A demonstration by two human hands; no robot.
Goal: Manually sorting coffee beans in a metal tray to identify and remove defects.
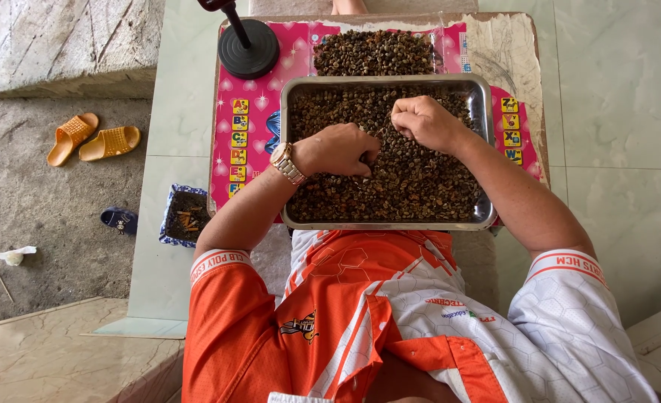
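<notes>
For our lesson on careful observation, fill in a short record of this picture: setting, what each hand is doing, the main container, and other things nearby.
setting: small table with a pink mat, seen from above
container: metal tray full of small dark beans
left hand: in the beans, fingers curled, wearing a wristwatch
right hand: in the beans, fingers curled
behind tray: loose pile of beans, black round stand
floor: orange sandals, small blue box

The tray's raised rim [386, 80] rings the hands; a black stand [248, 48] blocks the far-left corner.
</notes>
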